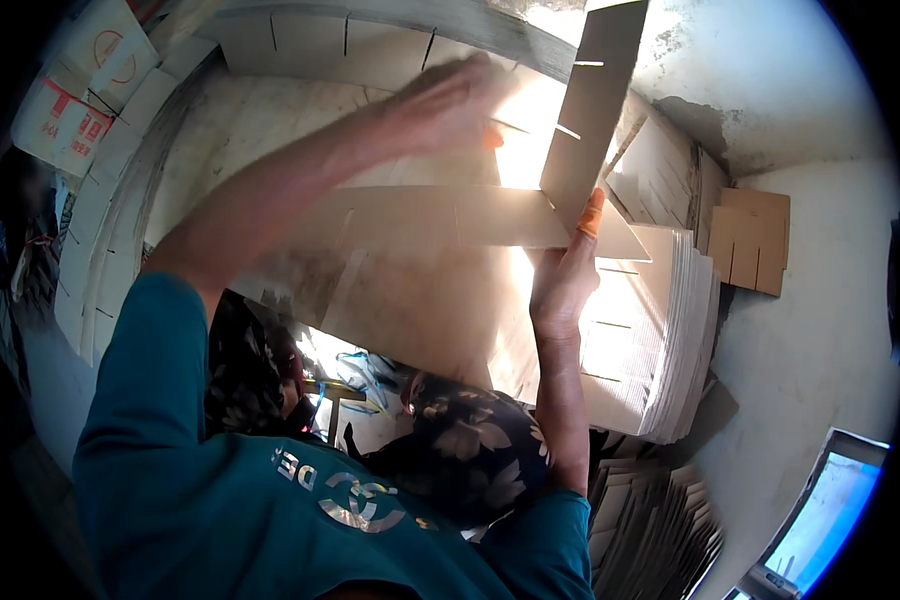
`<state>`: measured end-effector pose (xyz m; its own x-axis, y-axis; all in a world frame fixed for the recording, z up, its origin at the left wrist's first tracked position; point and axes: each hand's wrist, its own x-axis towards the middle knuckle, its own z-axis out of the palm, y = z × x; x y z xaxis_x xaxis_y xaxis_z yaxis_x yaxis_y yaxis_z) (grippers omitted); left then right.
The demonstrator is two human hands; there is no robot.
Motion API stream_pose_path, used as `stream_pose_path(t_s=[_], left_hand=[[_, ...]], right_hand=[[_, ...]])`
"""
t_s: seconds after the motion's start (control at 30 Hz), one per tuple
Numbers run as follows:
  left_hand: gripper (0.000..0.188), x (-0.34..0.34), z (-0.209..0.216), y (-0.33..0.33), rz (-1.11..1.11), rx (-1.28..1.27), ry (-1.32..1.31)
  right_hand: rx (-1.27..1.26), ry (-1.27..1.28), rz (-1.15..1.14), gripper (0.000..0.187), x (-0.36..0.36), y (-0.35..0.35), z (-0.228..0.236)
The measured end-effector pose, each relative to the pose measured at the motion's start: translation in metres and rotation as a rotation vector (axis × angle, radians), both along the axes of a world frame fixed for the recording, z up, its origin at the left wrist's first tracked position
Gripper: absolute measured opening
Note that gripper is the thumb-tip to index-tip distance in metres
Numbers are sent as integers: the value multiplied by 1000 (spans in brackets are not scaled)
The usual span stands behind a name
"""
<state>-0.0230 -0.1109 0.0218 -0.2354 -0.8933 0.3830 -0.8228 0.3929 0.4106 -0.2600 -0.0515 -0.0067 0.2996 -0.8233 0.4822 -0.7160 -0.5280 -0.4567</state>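
My right hand (567,285), an orange cover on one finger, grips two slotted cardboard strips where they cross. One cardboard strip (420,217) runs leftward over the table. The other, an upright cardboard strip (600,90), extends toward the back and has short slots along one edge. My left hand (460,95) is smeared by motion above the far part of the table, near a row of slotted cardboard strips (380,45). A bit of orange shows at its fingers. Whether it holds anything is hidden by the blur.
The pale table (410,300) lies under my arms, its near edge above my lap. A thick stack of cardboard sheets (675,340) stands to the right, more cardboard pieces (650,530) below it. Cardboard strips (120,200) line the left side. A wall (810,300) rises on the right.
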Motion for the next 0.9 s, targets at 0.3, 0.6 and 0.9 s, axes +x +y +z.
stream_pose_path(t_s=[0.3, 0.6, 0.9], left_hand=[[45, 55, -43, -79, 279, -120, -553], [22, 67, -47, -70, 39, -314, -416], [8, 75, -34, -90, 78, -242, -365]], right_hand=[[-66, -51, 49, 67, 1, -1, -2], [-33, -147, 126, 67, 13, -4, 8], [-48, -204, 150, 67, 11, -1, 6]])
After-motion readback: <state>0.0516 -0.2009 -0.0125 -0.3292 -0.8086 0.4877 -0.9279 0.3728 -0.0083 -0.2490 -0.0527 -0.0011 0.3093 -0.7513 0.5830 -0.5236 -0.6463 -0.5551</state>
